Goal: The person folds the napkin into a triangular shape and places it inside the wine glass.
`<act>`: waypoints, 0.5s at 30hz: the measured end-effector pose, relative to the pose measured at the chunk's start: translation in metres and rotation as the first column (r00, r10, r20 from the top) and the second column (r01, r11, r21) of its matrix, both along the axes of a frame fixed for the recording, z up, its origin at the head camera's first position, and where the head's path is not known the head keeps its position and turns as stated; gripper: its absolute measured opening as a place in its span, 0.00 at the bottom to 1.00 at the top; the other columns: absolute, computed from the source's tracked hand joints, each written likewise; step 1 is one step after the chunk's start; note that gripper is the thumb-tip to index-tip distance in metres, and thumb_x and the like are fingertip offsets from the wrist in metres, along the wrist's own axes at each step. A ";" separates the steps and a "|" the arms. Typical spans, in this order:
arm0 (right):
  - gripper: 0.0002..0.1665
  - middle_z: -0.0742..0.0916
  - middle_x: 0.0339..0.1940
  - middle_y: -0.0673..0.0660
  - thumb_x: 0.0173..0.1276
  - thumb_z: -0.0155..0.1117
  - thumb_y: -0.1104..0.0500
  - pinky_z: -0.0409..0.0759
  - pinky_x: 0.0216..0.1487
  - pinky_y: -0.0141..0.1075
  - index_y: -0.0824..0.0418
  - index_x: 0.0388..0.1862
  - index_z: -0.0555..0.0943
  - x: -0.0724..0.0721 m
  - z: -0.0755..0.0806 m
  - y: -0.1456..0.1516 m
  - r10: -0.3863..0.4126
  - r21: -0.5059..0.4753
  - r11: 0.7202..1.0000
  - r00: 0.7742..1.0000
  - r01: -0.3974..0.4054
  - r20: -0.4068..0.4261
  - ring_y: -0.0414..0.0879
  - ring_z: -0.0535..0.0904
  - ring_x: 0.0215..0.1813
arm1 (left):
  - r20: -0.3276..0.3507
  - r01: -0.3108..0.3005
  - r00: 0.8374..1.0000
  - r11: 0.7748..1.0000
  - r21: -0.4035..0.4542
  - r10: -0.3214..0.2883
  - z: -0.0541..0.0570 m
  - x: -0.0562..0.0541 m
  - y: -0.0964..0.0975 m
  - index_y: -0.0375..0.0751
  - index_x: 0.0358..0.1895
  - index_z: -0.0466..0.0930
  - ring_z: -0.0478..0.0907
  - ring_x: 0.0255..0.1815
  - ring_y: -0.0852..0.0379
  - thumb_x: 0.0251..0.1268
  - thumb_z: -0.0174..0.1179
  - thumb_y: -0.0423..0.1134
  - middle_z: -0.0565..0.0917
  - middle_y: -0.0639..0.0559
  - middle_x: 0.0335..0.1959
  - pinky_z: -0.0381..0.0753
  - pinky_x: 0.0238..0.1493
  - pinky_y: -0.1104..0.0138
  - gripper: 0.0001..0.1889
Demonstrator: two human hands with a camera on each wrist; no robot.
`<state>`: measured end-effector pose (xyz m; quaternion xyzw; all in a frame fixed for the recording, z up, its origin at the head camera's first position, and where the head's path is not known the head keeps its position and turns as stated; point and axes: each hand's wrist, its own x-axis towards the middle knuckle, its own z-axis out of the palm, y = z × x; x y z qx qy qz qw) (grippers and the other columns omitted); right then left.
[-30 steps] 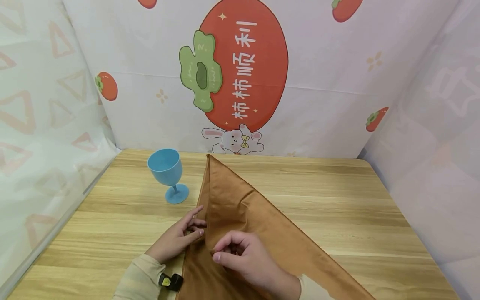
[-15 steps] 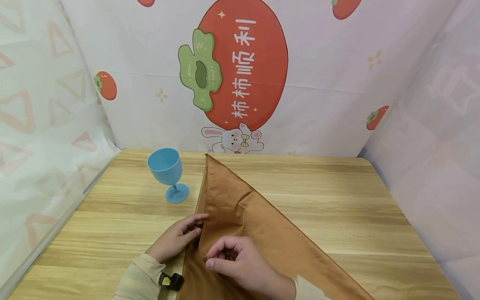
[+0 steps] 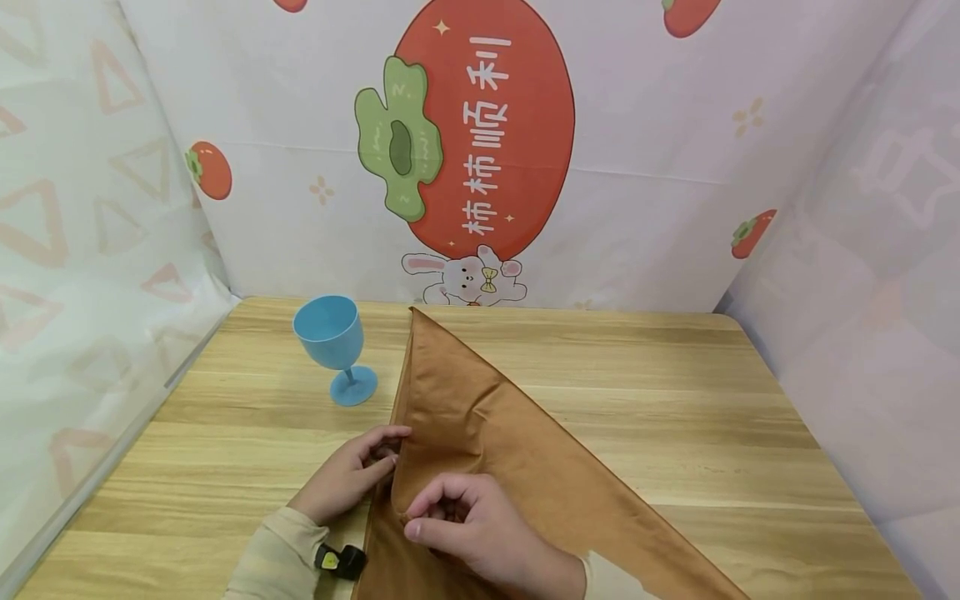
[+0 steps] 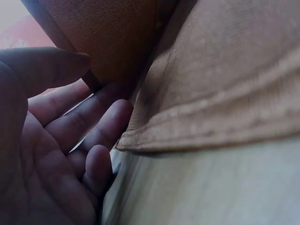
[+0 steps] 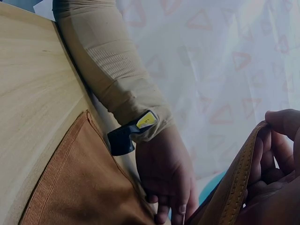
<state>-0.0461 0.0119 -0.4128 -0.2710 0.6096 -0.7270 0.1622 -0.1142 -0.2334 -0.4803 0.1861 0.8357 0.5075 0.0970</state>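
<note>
Both hands — left hand (image 3: 347, 482) and right hand (image 3: 468, 527) — pinch the brown cloth's (image 3: 525, 467) left edge low in frame; a slipped pinch could spoil the fold.

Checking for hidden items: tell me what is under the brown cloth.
The cloth lies on the wooden table; its left edge is lifted by the left hand and right hand. Only table shows in that gap; the rest underneath is covered.

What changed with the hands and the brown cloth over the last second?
The right hand, pinching a fold of the brown cloth, drew it slightly left and toward the person. The left hand kept gripping the cloth's left edge, its fingers curling in a little. The blue goblet and the cloth's far tip on the table stayed put.
</note>
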 end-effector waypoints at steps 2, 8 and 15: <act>0.09 0.81 0.27 0.50 0.65 0.68 0.67 0.70 0.30 0.22 0.73 0.39 0.82 0.000 0.000 -0.002 0.006 -0.006 1.000 1.000 -0.006 0.011 0.31 0.73 0.29 | 0.000 -0.024 1.000 1.000 0.003 0.024 -0.001 -0.001 -0.001 0.42 0.65 0.75 0.79 0.52 0.58 0.75 0.56 0.35 0.82 0.47 0.56 0.78 0.51 0.67 0.18; 0.08 0.81 0.25 0.63 0.65 0.68 0.68 0.70 0.29 0.22 0.75 0.39 0.81 0.001 -0.004 -0.008 0.026 -0.031 0.999 1.000 -0.025 0.006 0.30 0.74 0.29 | 0.019 -0.094 0.995 0.995 0.039 0.093 -0.004 -0.004 -0.004 0.39 0.62 0.78 0.80 0.52 0.59 0.75 0.55 0.32 0.83 0.46 0.53 0.79 0.51 0.67 0.16; 0.09 0.80 0.26 0.70 0.66 0.68 0.67 0.70 0.29 0.22 0.74 0.40 0.82 0.003 -0.007 -0.014 0.045 -0.012 0.999 0.999 -0.045 0.021 0.30 0.74 0.29 | 0.067 -0.158 0.986 0.984 0.077 0.153 -0.002 -0.005 -0.006 0.36 0.59 0.79 0.80 0.51 0.60 0.75 0.55 0.32 0.84 0.43 0.54 0.80 0.50 0.68 0.14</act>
